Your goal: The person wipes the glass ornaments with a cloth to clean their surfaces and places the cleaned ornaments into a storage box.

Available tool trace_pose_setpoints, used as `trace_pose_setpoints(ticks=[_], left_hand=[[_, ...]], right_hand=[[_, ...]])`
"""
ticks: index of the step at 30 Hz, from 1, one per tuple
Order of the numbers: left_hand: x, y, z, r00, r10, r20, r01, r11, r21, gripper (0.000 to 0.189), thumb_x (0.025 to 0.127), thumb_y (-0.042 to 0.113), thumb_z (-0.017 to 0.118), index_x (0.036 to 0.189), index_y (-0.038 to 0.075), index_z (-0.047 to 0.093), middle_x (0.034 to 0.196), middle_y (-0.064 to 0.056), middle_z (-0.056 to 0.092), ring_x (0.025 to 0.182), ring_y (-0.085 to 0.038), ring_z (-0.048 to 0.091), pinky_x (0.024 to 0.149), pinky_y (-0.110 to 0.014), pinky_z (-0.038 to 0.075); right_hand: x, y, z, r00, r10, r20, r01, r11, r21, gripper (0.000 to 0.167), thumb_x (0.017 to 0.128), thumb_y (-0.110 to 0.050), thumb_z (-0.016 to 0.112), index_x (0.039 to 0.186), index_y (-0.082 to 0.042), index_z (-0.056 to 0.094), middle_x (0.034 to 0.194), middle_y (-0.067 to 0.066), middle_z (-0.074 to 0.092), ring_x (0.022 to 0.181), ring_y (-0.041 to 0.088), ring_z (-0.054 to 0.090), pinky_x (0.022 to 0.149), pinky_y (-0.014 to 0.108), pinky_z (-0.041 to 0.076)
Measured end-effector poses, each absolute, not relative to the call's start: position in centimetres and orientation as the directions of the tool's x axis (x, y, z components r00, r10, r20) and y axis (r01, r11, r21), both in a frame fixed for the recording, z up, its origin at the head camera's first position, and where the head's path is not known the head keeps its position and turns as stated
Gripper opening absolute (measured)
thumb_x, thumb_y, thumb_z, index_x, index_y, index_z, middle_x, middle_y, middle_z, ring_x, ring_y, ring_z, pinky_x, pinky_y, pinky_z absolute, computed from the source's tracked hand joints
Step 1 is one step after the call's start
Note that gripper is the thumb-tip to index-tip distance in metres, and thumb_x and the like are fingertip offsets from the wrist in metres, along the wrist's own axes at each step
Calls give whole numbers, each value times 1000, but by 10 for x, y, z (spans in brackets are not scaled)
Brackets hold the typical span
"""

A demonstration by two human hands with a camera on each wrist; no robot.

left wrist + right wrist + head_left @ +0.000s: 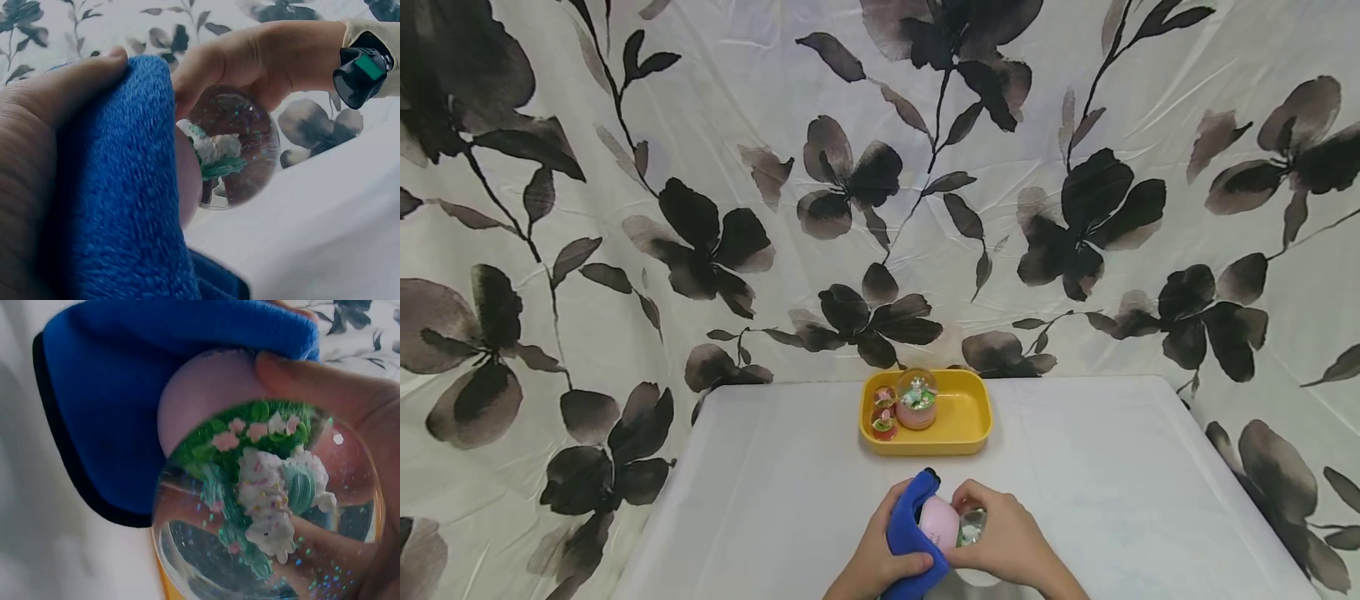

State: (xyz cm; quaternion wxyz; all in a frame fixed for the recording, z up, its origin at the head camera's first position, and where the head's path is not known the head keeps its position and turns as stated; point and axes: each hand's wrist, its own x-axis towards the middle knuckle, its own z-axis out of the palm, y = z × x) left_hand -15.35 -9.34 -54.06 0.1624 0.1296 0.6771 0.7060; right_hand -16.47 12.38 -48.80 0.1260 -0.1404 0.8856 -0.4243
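Both hands hold a snow globe (206, 400) over the front of the table. It is tipped sideways, its pink base to the left and its clear ball to the right. Inside the ball are a small white animal figure (269, 500), pink flowers, greenery and glitter. My right hand (1011, 537) grips the globe around where ball and base meet. With my left hand (880, 546) I hold a folded blue cloth (131, 187) with a black edge, thumb in front. The cloth lies against the bottom of the pink base and hides part of it.
A yellow tray (966, 447) stands further back on the white table (760, 483). In it are another snow globe (917, 404) with a pink base and two small red-based globes (883, 423). Below the right hand shows a white rounded thing (976, 577). Floral fabric hangs behind.
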Motion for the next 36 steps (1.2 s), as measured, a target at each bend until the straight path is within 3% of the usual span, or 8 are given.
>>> trace_pose_setpoints(ticks=[5, 12, 15, 19, 23, 27, 31, 36], left_hand=[[-155, -87, -546, -912, 410, -22, -41, -37, 998, 75, 81, 26, 73, 146, 23, 35, 128, -10, 52, 110, -28, 54, 85, -38, 48], [-154, -82, -544, -950, 308, 53, 12, -133, 991, 66, 83, 21, 61, 143, 10, 36, 125, -15, 53, 110, -30, 54, 88, -38, 47], [-153, -83, -541, -966, 250, 66, 21, -177, 984, 66, 84, 21, 56, 144, 5, 33, 124, -17, 51, 110, -31, 53, 90, -38, 45], [-153, -82, -539, -969, 244, 41, -10, -206, 979, 66, 87, 21, 54, 144, 3, 28, 124, -19, 49, 112, -32, 50, 92, -39, 43], [-154, -82, -539, -961, 278, 14, -35, -170, 985, 66, 89, 23, 55, 146, 5, 27, 126, -18, 50, 112, -31, 51, 91, -39, 45], [-153, -85, -537, -950, 312, 10, -28, -117, 993, 66, 87, 24, 59, 145, 9, 32, 126, -16, 51, 111, -31, 53, 88, -38, 47], [-153, -90, -534, -923, 384, 28, 0, -74, 997, 65, 84, 20, 63, 144, 15, 38, 129, -15, 51, 112, -31, 54, 88, -37, 48], [-156, -96, -527, -878, 478, -37, -26, 28, 999, 68, 80, 23, 74, 140, 28, 43, 128, -8, 54, 108, -29, 57, 81, -38, 52]], right_hand=[[-169, 127, -485, -901, -423, -95, -200, 600, -775, 47, 61, -45, 86, 97, -28, 62, 87, -17, 65, 84, 12, 62, 71, 43, 50], [-170, 143, -494, -852, -518, -76, -175, 419, -891, 84, 63, -37, 90, 134, -24, 48, 112, -9, 63, 101, 16, 59, 85, 35, 48], [-161, 143, -504, -875, -484, -35, -116, 277, -954, 89, 64, -23, 91, 138, -22, 42, 128, 0, 57, 113, 21, 55, 95, 33, 43], [-147, 139, -518, -924, -382, 25, -125, 239, -963, 93, 69, -23, 89, 142, -21, 31, 137, 5, 48, 118, 18, 53, 99, 29, 41], [-142, 140, -527, -933, -338, 125, -191, 170, -967, 88, 70, -18, 89, 138, -14, 33, 134, 8, 52, 115, 20, 56, 96, 30, 46], [-144, 147, -525, -902, -396, 175, -218, 67, -974, 78, 72, -8, 86, 136, -12, 41, 127, 10, 58, 109, 22, 61, 84, 34, 53], [-145, 151, -518, -859, -464, 215, -286, 87, -954, 75, 73, -11, 86, 137, -13, 44, 124, 8, 61, 105, 20, 62, 76, 34, 56], [-149, 151, -509, -842, -488, 230, -346, 161, -924, 76, 70, -21, 89, 134, -19, 49, 123, 1, 62, 105, 18, 62, 81, 32, 54]])
